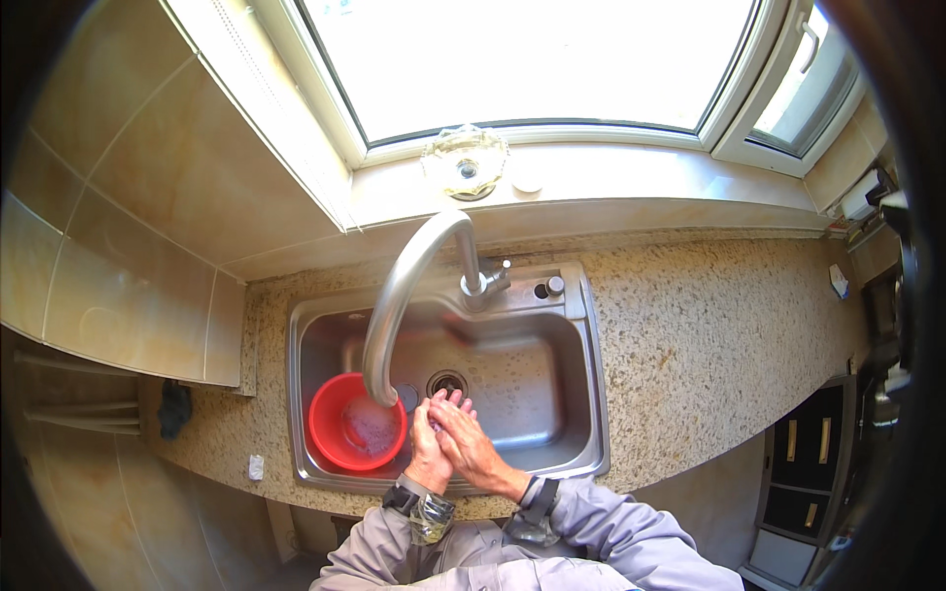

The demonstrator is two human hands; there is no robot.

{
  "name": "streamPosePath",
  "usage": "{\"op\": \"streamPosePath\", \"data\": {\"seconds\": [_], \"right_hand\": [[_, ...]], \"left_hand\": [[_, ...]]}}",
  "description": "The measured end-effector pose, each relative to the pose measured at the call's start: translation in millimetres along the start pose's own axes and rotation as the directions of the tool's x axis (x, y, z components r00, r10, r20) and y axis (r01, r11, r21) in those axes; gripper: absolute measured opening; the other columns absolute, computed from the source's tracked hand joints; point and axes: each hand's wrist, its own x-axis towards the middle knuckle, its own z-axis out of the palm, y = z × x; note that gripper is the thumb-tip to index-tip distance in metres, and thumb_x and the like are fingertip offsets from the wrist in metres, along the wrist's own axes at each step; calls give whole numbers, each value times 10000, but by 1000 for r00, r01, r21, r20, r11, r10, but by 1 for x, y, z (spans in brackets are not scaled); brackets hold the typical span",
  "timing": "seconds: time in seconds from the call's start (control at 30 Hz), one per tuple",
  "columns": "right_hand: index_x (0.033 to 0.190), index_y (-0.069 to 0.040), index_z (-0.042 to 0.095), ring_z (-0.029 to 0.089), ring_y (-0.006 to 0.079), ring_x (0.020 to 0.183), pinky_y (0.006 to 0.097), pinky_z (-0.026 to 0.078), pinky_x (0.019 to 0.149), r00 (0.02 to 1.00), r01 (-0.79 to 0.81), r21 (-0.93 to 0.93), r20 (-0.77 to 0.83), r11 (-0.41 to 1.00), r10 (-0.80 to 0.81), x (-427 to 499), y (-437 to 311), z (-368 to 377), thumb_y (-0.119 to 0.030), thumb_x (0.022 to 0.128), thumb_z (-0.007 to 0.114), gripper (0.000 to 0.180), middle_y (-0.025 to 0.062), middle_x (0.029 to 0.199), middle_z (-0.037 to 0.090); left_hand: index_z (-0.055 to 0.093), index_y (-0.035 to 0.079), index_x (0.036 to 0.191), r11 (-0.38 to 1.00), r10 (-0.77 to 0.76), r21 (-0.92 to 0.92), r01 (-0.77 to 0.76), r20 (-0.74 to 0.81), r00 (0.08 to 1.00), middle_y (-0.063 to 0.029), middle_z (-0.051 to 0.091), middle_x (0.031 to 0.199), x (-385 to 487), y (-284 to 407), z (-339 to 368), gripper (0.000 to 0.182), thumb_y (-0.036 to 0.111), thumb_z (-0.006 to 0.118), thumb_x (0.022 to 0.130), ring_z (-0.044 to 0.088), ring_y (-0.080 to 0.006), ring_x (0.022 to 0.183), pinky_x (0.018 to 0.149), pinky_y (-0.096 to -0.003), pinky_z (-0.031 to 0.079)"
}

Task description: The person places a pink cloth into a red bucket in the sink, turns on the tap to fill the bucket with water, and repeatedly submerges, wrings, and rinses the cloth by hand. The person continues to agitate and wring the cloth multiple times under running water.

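Observation:
My left hand and my right hand are pressed together over the front of the steel sink, palms facing, fingers pointing away from me. A little something pale purple shows between the fingers; whether it is foam or an item I cannot tell. Left of my hands, a red plastic bowl stands in the sink with sudsy liquid in it. The curved steel faucet arches above the bowl's right edge, and no water stream is visible. Just beyond my fingertips lies the drain.
Speckled stone countertop surrounds the sink. A small white crumpled item lies at left, near a dark cloth. A faceted glass dish and a white round item sit on the windowsill. A tiled wall edge juts in at left.

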Motion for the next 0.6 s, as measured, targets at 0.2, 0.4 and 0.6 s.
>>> {"op": "streamPosePath", "data": {"seconds": [0.2, 0.4, 0.6], "right_hand": [[1385, 55, 540, 556, 417, 1295, 462, 424, 1122, 946, -305, 203, -45, 931, 320, -3, -1, 3, -143, 988, 531, 444, 284, 1377, 583], [1342, 10, 550, 553, 384, 1294, 474, 389, 1140, 993, -111, -232, 3, 966, 114, -5, 13, -1, -187, 967, 611, 428, 216, 1308, 623], [1172, -14, 634, 579, 377, 1205, 521, 440, 1047, 995, -91, -122, 24, 988, 95, -15, 10, -13, -195, 921, 647, 309, 193, 1265, 623]], "left_hand": [[543, 104, 1322, 988, -150, 27, 153, -95, 984, -105, 548, 1423, -12, 1, 10, 396, 385, 376, 1097, 508, -243, 1347, 1160, -442, 401], [598, 112, 1218, 993, -88, -78, 91, 45, 995, -53, 646, 1225, -12, 13, 19, 330, 371, 434, 1094, 602, -195, 1174, 1051, -405, 482], [616, 84, 1158, 987, -16, -155, 33, 111, 994, -53, 688, 1105, 2, 18, 0, 294, 322, 458, 1090, 656, -180, 1057, 975, -384, 533]]}}
